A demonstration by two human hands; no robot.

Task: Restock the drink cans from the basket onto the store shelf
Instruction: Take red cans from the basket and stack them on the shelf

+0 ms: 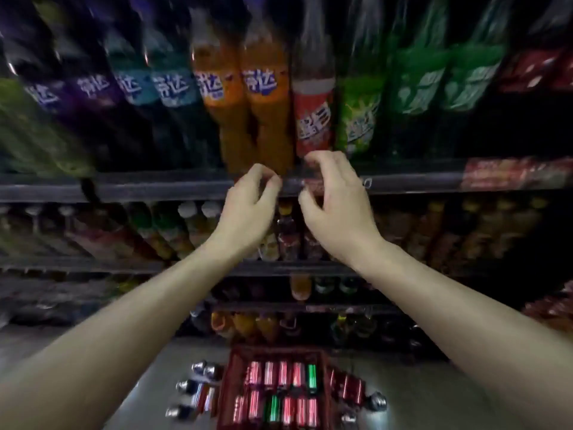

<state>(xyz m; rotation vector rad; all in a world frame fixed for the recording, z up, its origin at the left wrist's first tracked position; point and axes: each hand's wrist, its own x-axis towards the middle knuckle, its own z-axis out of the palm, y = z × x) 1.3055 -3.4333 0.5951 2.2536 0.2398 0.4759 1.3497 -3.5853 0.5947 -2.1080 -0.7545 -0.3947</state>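
Observation:
A red basket (228, 389) stands on the floor at the bottom centre, holding several red cans (283, 375) and a few green ones lying in rows. Both my arms reach up toward the store shelf (124, 189). My left hand (248, 206) hangs in front of the shelf edge with fingers loosely curled, holding nothing. Beside it, my right hand (335, 200) is also loosely curled and empty, level with the same shelf edge, just below a red-labelled bottle (313, 119).
Large soda bottles line the top shelf: purple, teal, orange (266, 97), green (359, 119). Smaller bottles fill the lower shelves. Loose cans (198, 389) lie on the floor left and right of the basket. The picture is blurred and dim.

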